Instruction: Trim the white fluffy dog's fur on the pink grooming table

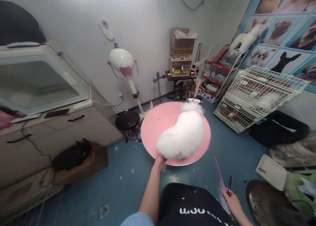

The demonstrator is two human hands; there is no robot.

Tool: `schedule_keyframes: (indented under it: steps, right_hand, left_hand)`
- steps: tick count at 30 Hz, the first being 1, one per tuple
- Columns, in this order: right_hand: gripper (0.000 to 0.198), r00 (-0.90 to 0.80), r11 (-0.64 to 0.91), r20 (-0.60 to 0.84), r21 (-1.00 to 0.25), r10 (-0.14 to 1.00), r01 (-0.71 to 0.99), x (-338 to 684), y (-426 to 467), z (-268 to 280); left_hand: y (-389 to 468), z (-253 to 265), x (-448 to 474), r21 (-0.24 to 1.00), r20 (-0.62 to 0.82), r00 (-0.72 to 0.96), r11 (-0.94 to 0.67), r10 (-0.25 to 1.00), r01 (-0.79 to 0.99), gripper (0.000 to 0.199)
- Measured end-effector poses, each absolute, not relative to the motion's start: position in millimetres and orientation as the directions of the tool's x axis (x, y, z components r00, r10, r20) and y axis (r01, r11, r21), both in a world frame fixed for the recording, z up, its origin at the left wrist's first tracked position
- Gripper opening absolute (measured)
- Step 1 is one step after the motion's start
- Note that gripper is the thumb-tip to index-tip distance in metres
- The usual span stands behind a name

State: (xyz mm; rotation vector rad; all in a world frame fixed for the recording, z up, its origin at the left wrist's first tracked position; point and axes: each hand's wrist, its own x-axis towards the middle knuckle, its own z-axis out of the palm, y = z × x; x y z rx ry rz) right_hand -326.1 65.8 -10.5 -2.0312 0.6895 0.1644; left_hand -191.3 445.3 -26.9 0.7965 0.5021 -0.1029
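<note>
A fluffy white dog (184,134) stands on a round pink grooming table (154,120), its plumed tail at the far side. My left hand (161,160) reaches to the near left end of its body at the table's rim. The fingers are mostly hidden in the fur there, and they appear to hold the dog. Away from the table on the right, my right hand (229,198) is closed around a metal comb with a long pink handle (219,171). A dark, slim tool that looks like scissors (230,183) sticks up from the same hand.
A black stool (127,120) and a white dryer on a stand (122,60) are left of the table. Wire cages (249,97) with a white animal inside stand right, near a shelf rack (213,76). A brown round seat (261,199) is close on my right.
</note>
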Motion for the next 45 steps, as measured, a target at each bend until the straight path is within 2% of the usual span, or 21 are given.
schedule_keyframes:
  steps: [2, 4, 10, 13, 20, 23, 28, 37, 40, 42, 43, 44, 45]
  right_hand:
    - [0.052, 0.828, -0.383, -0.368, -0.756, -0.422, -0.531, -327.6, 67.6, -8.9]
    - [0.051, 0.82, -0.385, -0.365, -0.748, -0.44, -0.54, -328.8, 69.1, -7.0]
    - [0.049, 0.811, -0.409, -0.383, -0.719, -0.441, -0.562, -332.2, 73.9, -3.5]
    - [0.051, 0.822, -0.424, -0.37, -0.721, -0.433, -0.548, -333.4, 75.5, -3.2]
    - [0.05, 0.809, -0.409, -0.387, -0.715, -0.443, -0.567, -337.9, 77.1, -1.8]
    - [0.05, 0.794, -0.39, -0.413, -0.709, -0.447, -0.588, -340.7, 78.2, -3.1]
    - [0.048, 0.75, -0.343, -0.443, -0.693, -0.491, -0.634, -344.6, 83.3, -2.2]
    - [0.049, 0.718, -0.342, -0.421, -0.671, -0.555, -0.658, -350.2, 92.3, 2.0]
    - [0.05, 0.724, -0.357, -0.391, -0.676, -0.568, -0.645, -351.7, 94.2, 0.0]
    - [0.051, 0.719, -0.341, -0.388, -0.686, -0.576, -0.643, -351.5, 94.7, -1.0]
    - [0.052, 0.714, -0.33, -0.393, -0.688, -0.579, -0.646, -350.8, 94.7, -1.4]
    - [0.053, 0.71, -0.321, -0.399, -0.689, -0.581, -0.65, -349.6, 94.6, -1.8]
    - [0.053, 0.709, -0.318, -0.403, -0.689, -0.578, -0.651, -348.1, 94.5, -2.2]
  left_hand:
    - [445.7, -22.1, -186.0, 0.601, -0.431, 0.895, 0.778, 0.119, 0.186, 0.048]
    - [444.6, -18.4, -180.1, 0.58, -0.405, 0.899, 0.807, 0.165, 0.113, 0.051]
    - [455.9, -19.4, -148.8, 0.71, -0.454, 0.773, 0.704, 0.443, 0.013, 0.028]
    - [472.1, -16.0, -128.4, 0.74, -0.431, 0.76, 0.673, 0.487, -0.012, 0.023]
    - [495.1, 7.1, -84.6, 0.783, -0.295, 0.897, 0.621, 0.328, 0.031, 0.03]
    - [499.5, 13.0, -65.4, 0.797, -0.277, 0.907, 0.603, 0.318, 0.032, 0.031]
    - [510.3, 23.4, -38.0, 0.791, -0.262, 0.939, 0.607, 0.224, 0.077, 0.034]
    - [514.1, 38.4, -45.1, 0.859, -0.272, 0.962, 0.451, -0.003, 0.244, 0.012]
    - [504.1, 23.1, -79.1, 0.864, -0.305, 0.95, 0.438, 0.062, 0.249, 0.013]
    - [489.6, 6.2, -110.1, 0.825, -0.384, 0.914, 0.493, 0.13, 0.276, 0.016]
    - [480.1, -2.7, -126.4, 0.766, -0.446, 0.89, 0.556, 0.095, 0.324, 0.018]
    - [469.7, -11.0, -141.9, 0.675, -0.511, 0.859, 0.627, 0.017, 0.389, 0.019]
    - [458.9, -18.0, -155.6, 0.557, -0.56, 0.819, 0.674, -0.128, 0.486, 0.02]
